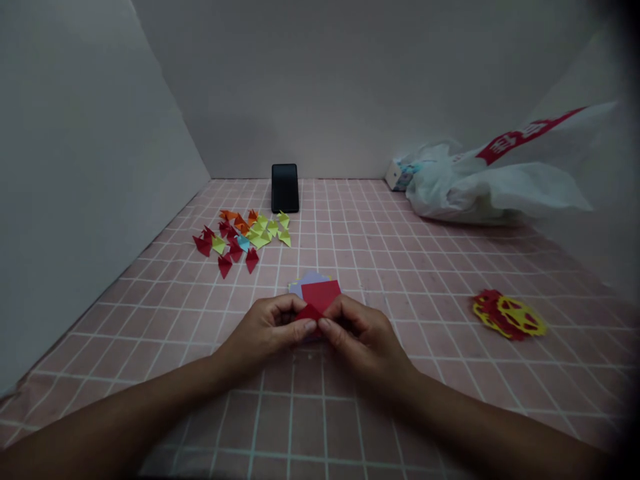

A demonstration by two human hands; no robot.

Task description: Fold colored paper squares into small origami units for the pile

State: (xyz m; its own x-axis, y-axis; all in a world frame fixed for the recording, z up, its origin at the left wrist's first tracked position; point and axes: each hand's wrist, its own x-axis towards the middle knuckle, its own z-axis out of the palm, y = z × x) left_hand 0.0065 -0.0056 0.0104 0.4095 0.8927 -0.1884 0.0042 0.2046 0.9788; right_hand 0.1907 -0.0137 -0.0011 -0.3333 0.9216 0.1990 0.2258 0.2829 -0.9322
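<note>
Both hands pinch one sheet of red origami paper (321,293) at the centre of the table. My left hand (267,327) has its thumb and fingers closed on the left part of the near edge, where a red flap is folded over. From the other side my right hand (365,333) grips the same paper, its thumb tip close to the left thumb. Part of the sheet is hidden by the fingers. Behind and beneath it lie lilac papers (310,277), with a little yellow showing at their edges.
Several small folded paper pieces (235,248) in red, orange, yellow and blue lie at the left. A black phone (285,189) stands near the back wall. White plastic bag (465,190) and small box (395,175) sit back right; red and yellow paper cutouts (510,315) lie right.
</note>
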